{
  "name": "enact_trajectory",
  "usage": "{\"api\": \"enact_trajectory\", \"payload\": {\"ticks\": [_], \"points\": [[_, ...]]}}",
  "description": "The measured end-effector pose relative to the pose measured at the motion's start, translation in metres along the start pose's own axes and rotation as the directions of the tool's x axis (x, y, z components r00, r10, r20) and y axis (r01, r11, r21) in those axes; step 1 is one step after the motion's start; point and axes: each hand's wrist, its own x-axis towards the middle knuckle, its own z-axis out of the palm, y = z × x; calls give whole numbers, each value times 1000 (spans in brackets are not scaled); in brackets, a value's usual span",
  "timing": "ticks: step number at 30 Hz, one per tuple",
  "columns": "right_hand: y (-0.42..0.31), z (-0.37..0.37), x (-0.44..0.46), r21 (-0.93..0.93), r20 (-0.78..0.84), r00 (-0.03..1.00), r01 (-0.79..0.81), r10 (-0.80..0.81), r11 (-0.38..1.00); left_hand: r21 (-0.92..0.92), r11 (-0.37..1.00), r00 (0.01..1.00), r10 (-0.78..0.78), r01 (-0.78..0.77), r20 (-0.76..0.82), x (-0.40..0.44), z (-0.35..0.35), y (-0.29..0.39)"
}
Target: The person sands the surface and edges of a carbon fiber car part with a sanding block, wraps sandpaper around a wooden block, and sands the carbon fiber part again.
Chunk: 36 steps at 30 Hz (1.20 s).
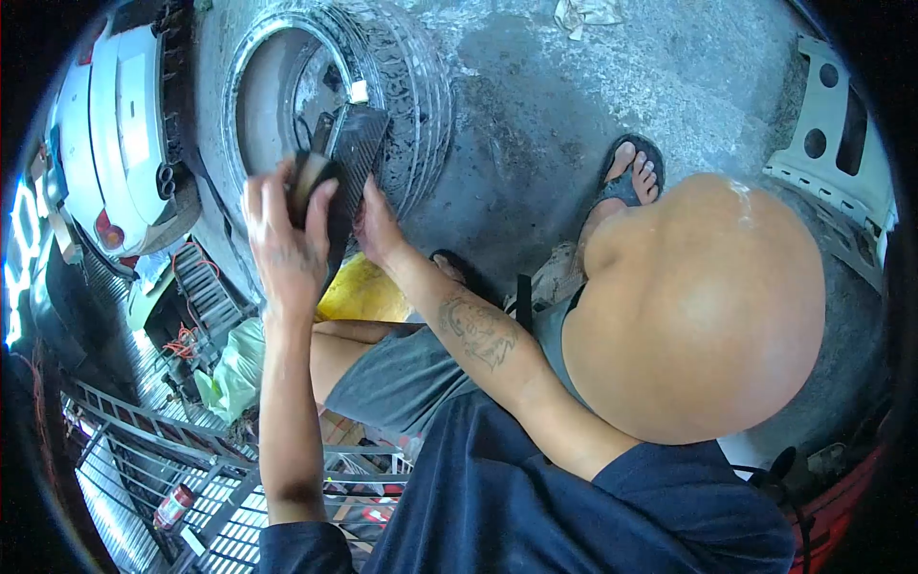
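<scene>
My left hand (284,225) is closed around a dark, rounded hand-sized object with a tan band (308,182); I cannot make out its kind. It is held against a dark panel with a woven, carbon-like pattern (361,139). My right hand (381,228) grips the right edge of that panel, its fingers partly hidden behind it. The panel stands tilted in front of a large ring-shaped thing (232,91) on the floor. A small whitish piece (359,92) shows just above the panel's top end.
Below my hands is a yellow item (363,292). To the left are a white car bumper (134,115), a green-white plastic bag (234,373) and a metal rack (225,474) with a red can (174,507). A white metal part with holes (813,105) stands right. My bent knee (708,306) is close.
</scene>
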Motion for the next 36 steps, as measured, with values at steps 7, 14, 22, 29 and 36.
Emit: {"api": "enact_trajectory", "payload": {"ticks": [7, 14, 22, 29, 36], "points": [[-2, 2, -3, 31, 24, 1000, 3, -4, 1000, 96, 979, 955, 150, -180, 254, 10, 32, -10], [4, 0, -2, 10, 75, 996, -52, 51, 999, 107, 973, 950, 171, -204, 263, 17, 28, -13], [-17, 20, -8, -2, -32, 998, -48, 48, 999, 127, 982, 964, 110, -143, 240, 7, 32, -10], [-5, 4, -4, 13, -16, 996, -89, 89, 996, 140, 974, 958, 138, -177, 252, -18, 24, -18], [7, -1, -1, 26, -20, 999, -39, 40, 999, 117, 978, 960, 138, -171, 244, -8, 28, -11]]}}
